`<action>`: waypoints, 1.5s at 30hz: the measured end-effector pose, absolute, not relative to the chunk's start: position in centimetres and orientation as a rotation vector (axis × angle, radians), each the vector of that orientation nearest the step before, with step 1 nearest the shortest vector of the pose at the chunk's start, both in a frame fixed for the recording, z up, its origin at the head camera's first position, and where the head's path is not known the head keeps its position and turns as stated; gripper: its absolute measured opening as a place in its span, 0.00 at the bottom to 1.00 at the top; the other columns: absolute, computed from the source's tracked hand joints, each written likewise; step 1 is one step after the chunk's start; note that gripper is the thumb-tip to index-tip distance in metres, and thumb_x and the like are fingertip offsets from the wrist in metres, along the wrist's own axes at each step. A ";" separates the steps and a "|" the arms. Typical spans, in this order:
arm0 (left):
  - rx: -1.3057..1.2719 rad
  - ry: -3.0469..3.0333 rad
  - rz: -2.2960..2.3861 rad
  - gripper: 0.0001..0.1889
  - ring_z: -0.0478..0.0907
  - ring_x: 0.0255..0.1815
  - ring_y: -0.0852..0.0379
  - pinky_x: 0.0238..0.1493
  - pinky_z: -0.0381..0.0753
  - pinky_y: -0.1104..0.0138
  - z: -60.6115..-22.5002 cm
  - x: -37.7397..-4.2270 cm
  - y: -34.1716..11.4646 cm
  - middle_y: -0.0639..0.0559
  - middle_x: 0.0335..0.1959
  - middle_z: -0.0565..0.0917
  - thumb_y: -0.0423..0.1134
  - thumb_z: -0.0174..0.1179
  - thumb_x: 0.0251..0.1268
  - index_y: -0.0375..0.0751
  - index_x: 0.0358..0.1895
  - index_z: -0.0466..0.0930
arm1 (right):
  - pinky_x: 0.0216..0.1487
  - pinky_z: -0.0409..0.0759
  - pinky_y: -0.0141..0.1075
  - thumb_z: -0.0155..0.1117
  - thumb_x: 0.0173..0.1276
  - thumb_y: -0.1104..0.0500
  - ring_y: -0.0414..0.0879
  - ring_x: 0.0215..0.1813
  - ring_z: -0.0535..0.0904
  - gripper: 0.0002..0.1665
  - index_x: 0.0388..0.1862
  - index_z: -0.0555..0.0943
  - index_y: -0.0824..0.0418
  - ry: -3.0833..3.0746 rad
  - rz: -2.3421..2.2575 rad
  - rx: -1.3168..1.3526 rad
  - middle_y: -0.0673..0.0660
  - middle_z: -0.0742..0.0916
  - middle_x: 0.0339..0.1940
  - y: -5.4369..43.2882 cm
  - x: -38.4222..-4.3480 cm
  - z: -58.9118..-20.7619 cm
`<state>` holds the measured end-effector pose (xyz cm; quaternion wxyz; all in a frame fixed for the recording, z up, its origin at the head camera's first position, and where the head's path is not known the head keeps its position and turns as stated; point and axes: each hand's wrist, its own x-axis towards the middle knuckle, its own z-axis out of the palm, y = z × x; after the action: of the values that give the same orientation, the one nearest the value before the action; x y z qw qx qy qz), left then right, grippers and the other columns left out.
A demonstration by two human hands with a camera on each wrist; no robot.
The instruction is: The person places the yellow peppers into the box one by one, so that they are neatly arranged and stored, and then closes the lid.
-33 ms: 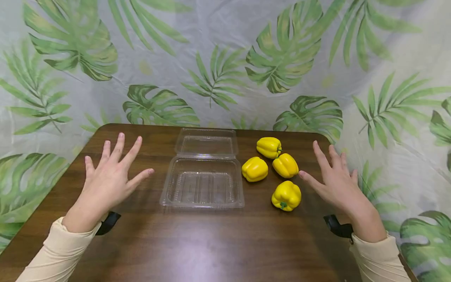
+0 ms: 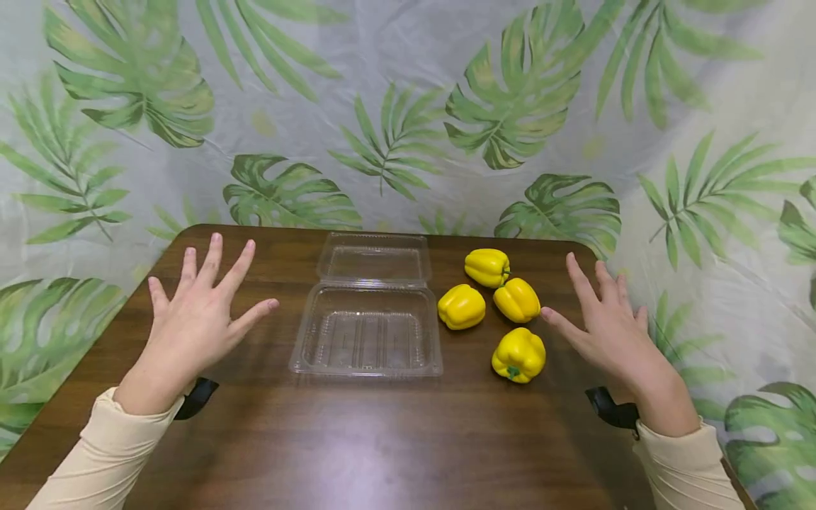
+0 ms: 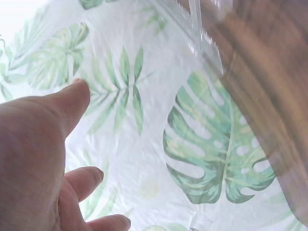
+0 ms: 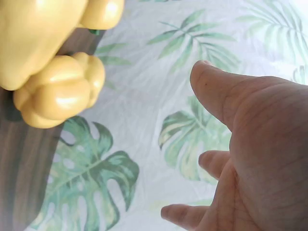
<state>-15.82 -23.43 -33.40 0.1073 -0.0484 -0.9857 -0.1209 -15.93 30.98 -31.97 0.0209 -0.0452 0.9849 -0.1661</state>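
Note:
My left hand [image 2: 191, 322] is held over the left of the table, fingers spread and straight, with nothing in it. To its right lies a clear plastic clamshell container [image 2: 366, 370], its lid [image 2: 375, 259] folded back flat toward the far edge. Several yellow bell peppers sit right of the container: one at the back [image 2: 486, 267], one beside the container [image 2: 461, 307], one by the right thumb [image 2: 517, 300] and one nearer me [image 2: 518, 355]. My right hand [image 2: 608, 333] is also spread and holds nothing; its thumb tip overlaps the edge of a pepper in the head view.
Everything lies on a dark brown wooden table [image 2: 357, 439] with rounded far corners. A pale cloth [image 2: 408, 127] printed with green leaves hangs behind it and along the sides. Black wrist mounts [image 2: 197, 399] show below both hands.
My left hand has shifted very slightly up and to the left. The right hand, peppers and container stay as they were.

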 end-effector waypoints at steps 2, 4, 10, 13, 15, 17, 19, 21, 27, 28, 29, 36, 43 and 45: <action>-0.142 -2.902 -0.363 0.49 0.36 0.86 0.18 0.66 0.33 0.10 -33.3 -15.9 -23.3 0.38 0.91 0.36 0.77 0.49 0.75 0.67 0.90 0.39 | 0.66 0.33 0.91 0.51 0.80 0.26 0.84 0.83 0.23 0.59 0.90 0.27 0.40 3.054 -0.509 -0.147 0.75 0.34 0.88 30.9 -16.0 -31.9; -0.143 -2.904 -0.376 0.49 0.35 0.86 0.18 0.66 0.31 0.10 -33.3 -16.1 -23.2 0.38 0.91 0.36 0.78 0.49 0.74 0.68 0.90 0.39 | 0.66 0.33 0.91 0.51 0.80 0.26 0.84 0.83 0.23 0.59 0.90 0.27 0.40 3.053 -0.504 -0.149 0.75 0.35 0.88 30.8 -16.0 -31.7; -0.159 -2.925 -0.409 0.49 0.35 0.86 0.18 0.65 0.32 0.10 -33.2 -16.2 -23.0 0.42 0.92 0.35 0.78 0.49 0.74 0.69 0.89 0.39 | 0.67 0.32 0.90 0.51 0.81 0.26 0.85 0.83 0.25 0.59 0.90 0.28 0.41 3.045 -0.508 -0.161 0.75 0.35 0.89 30.9 -16.0 -31.6; -0.162 -2.924 -0.413 0.48 0.37 0.86 0.18 0.65 0.34 0.10 -33.2 -16.1 -23.0 0.43 0.92 0.35 0.76 0.51 0.75 0.68 0.89 0.40 | 0.68 0.33 0.90 0.52 0.81 0.27 0.85 0.83 0.26 0.59 0.91 0.29 0.42 3.041 -0.507 -0.169 0.75 0.35 0.89 31.0 -15.8 -31.6; -0.166 -2.927 -0.418 0.49 0.38 0.86 0.18 0.65 0.34 0.10 -33.2 -16.0 -23.0 0.44 0.92 0.34 0.75 0.53 0.75 0.68 0.90 0.40 | 0.68 0.34 0.90 0.52 0.80 0.27 0.86 0.83 0.28 0.59 0.91 0.29 0.42 3.040 -0.511 -0.177 0.75 0.36 0.89 31.1 -15.7 -31.6; -0.175 -2.932 -0.420 0.49 0.39 0.86 0.19 0.65 0.36 0.10 -33.2 -15.9 -23.0 0.45 0.92 0.34 0.74 0.53 0.75 0.68 0.90 0.40 | 0.68 0.36 0.90 0.53 0.80 0.27 0.86 0.83 0.30 0.59 0.91 0.30 0.43 3.042 -0.510 -0.186 0.75 0.37 0.89 31.2 -15.6 -31.5; -0.189 -2.933 -0.422 0.49 0.41 0.86 0.19 0.66 0.38 0.10 -33.2 -15.8 -23.0 0.45 0.92 0.35 0.75 0.53 0.75 0.68 0.90 0.39 | 0.69 0.38 0.89 0.54 0.81 0.28 0.87 0.83 0.34 0.59 0.91 0.31 0.43 3.043 -0.510 -0.198 0.76 0.38 0.89 31.3 -15.6 -31.5; -0.209 -2.932 -0.433 0.49 0.44 0.87 0.21 0.67 0.40 0.11 -33.2 -15.7 -23.1 0.45 0.92 0.36 0.75 0.53 0.74 0.68 0.90 0.39 | 0.70 0.42 0.88 0.54 0.81 0.29 0.88 0.82 0.40 0.59 0.91 0.32 0.44 3.045 -0.509 -0.216 0.76 0.40 0.89 31.4 -15.5 -31.4; -0.300 -2.920 -0.509 0.49 0.49 0.87 0.24 0.70 0.48 0.16 -33.5 -15.5 -23.4 0.46 0.92 0.40 0.72 0.57 0.75 0.66 0.90 0.42 | 0.70 0.56 0.83 0.59 0.81 0.34 0.85 0.83 0.50 0.57 0.92 0.38 0.46 3.022 -0.570 -0.324 0.75 0.47 0.90 31.6 -15.3 -31.4; -0.319 -2.916 -0.518 0.49 0.50 0.87 0.25 0.70 0.50 0.16 -33.6 -15.5 -23.4 0.46 0.92 0.41 0.71 0.59 0.75 0.64 0.90 0.43 | 0.70 0.58 0.82 0.60 0.81 0.35 0.83 0.83 0.51 0.56 0.92 0.39 0.45 3.015 -0.588 -0.355 0.74 0.48 0.90 31.7 -15.2 -31.4; -0.337 -2.910 -0.528 0.49 0.51 0.87 0.26 0.70 0.53 0.17 -33.8 -15.5 -23.4 0.46 0.92 0.42 0.69 0.60 0.75 0.63 0.90 0.44 | 0.71 0.59 0.81 0.62 0.81 0.37 0.81 0.84 0.52 0.56 0.92 0.41 0.46 3.006 -0.610 -0.392 0.73 0.51 0.90 31.7 -15.1 -31.4; -0.496 -2.835 -0.674 0.48 0.62 0.81 0.23 0.69 0.67 0.26 -35.2 -15.7 -24.2 0.46 0.91 0.50 0.62 0.68 0.72 0.58 0.88 0.53 | 0.71 0.68 0.71 0.72 0.76 0.44 0.69 0.83 0.64 0.52 0.90 0.56 0.49 2.926 -0.717 -0.615 0.65 0.66 0.87 32.4 -14.9 -32.0; -0.626 -2.781 -0.863 0.47 0.67 0.81 0.29 0.70 0.71 0.32 -37.5 -16.5 -25.2 0.49 0.90 0.57 0.56 0.76 0.66 0.59 0.86 0.62 | 0.75 0.65 0.71 0.80 0.68 0.47 0.69 0.84 0.63 0.52 0.86 0.65 0.48 2.812 -0.809 -0.653 0.63 0.69 0.86 32.6 -15.6 -33.3; -0.646 -2.782 -0.914 0.47 0.66 0.82 0.30 0.70 0.71 0.33 -38.2 -16.7 -25.4 0.49 0.89 0.58 0.55 0.77 0.65 0.60 0.85 0.64 | 0.74 0.65 0.72 0.80 0.68 0.48 0.70 0.83 0.64 0.52 0.86 0.65 0.48 2.774 -0.828 -0.656 0.63 0.70 0.85 32.6 -15.7 -33.7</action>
<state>-16.74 -25.43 -38.23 0.0714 -0.2148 -0.9254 -0.3040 -15.75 32.63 -33.71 0.0867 -0.2200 0.9310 -0.2780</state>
